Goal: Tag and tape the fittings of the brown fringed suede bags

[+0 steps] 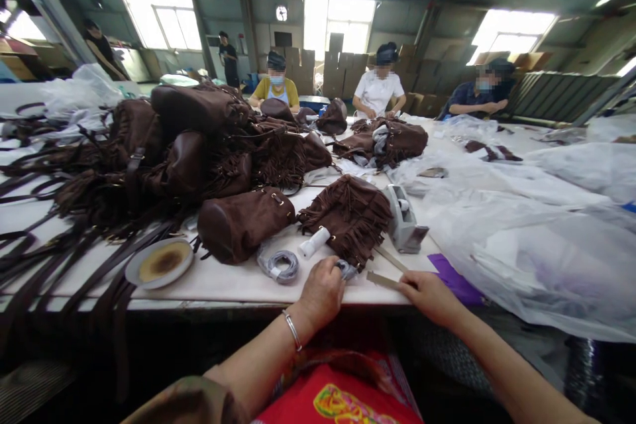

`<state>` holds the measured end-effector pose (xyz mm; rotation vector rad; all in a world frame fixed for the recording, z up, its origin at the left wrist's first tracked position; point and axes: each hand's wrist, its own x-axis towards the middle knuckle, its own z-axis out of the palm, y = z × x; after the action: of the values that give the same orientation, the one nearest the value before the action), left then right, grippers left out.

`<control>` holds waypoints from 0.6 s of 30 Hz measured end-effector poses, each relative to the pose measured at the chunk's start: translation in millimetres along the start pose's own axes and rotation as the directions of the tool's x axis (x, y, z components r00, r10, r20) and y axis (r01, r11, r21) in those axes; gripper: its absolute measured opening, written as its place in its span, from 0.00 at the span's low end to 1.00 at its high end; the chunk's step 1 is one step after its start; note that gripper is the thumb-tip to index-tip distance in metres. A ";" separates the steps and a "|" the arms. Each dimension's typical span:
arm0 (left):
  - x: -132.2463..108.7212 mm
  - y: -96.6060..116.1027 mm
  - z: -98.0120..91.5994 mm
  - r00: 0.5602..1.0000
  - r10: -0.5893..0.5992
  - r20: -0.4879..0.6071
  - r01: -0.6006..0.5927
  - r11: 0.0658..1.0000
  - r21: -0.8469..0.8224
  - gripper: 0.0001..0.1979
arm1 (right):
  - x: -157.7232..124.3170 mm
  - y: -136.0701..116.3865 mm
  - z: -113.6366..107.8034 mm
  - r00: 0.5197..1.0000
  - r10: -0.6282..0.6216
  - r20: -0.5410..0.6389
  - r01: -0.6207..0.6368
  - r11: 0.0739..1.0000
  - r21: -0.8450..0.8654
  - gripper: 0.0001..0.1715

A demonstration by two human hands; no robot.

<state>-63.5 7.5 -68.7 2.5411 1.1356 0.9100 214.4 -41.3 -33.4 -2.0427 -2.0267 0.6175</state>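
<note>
My left hand (322, 291), a bracelet on its wrist, rests at the table's near edge with its fingers closed. They are against a small grey bundle (346, 269); whatever is pinched in them is hidden. Between thumb and fingers, my right hand (430, 295) pinches a flat tan strip (382, 280). A second narrow tan strip (391, 258) runs from near the same fingers toward a brown fringed bag (350, 215). That bag lies on its side just beyond both hands. Left of it are a white roll (314, 242), a grey wrapped coil (282, 266) and a smooth brown bag (243, 222).
A tape dispenser (401, 215) stands right of the fringed bag. Brown bags (199, 139) with trailing straps are heaped at left, behind a plate (159, 264) of yellowish-brown stuff. Plastic sheets (536, 238) and a purple piece (454, 278) lie at right. Several people work across the table.
</note>
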 end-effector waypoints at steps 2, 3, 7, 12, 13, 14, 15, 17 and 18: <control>1.0 1.0 -0.1 1.000 -0.002 0.007 0.002 1.000 0.004 0.08 | -1.3 -7.1 2.2 0.999 0.008 -0.047 -0.018 0.973 -0.228 0.16; 1.4 1.5 -0.2 1.000 -0.002 0.010 0.002 1.000 0.006 0.08 | -2.1 -10.0 4.0 0.998 0.014 -0.059 -0.032 0.948 -0.317 0.15; 2.0 2.4 0.1 1.000 0.002 0.020 -0.003 1.000 0.015 0.07 | -6.3 -14.8 9.9 0.996 0.017 -0.093 -0.057 0.894 -0.445 0.17; 2.1 2.2 1.5 1.000 0.011 0.022 -0.011 1.000 0.013 0.08 | -7.8 -10.3 1.4 0.986 -0.043 -0.163 -0.023 0.924 -0.382 0.14; 2.3 2.3 1.7 1.000 0.012 0.018 -0.012 1.000 0.011 0.08 | -6.6 -9.9 -0.5 0.980 -0.071 -0.187 -0.009 0.919 -0.393 0.12; 2.5 2.4 1.9 1.000 0.013 0.013 -0.013 1.000 0.009 0.08 | -4.8 -10.0 -1.5 0.974 -0.094 -0.205 0.002 0.913 -0.408 0.11; 2.6 2.6 1.9 1.000 0.014 0.009 -0.014 1.000 0.007 0.08 | -2.7 -10.6 -1.6 0.972 -0.104 -0.209 0.007 0.909 -0.417 0.11; 2.9 2.9 1.7 1.000 0.014 0.008 -0.014 1.000 0.006 0.08 | 2.2 -12.7 1.2 0.982 -0.090 -0.167 0.015 0.915 -0.402 0.13; 2.9 3.0 1.5 1.000 0.014 0.010 -0.014 1.000 0.005 0.07 | 4.7 -14.0 3.4 0.988 -0.082 -0.128 0.026 0.922 -0.386 0.15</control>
<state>-59.3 7.6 -67.3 2.5579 1.1198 0.8983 200.2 -36.6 -31.3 -2.1472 -2.2473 0.0576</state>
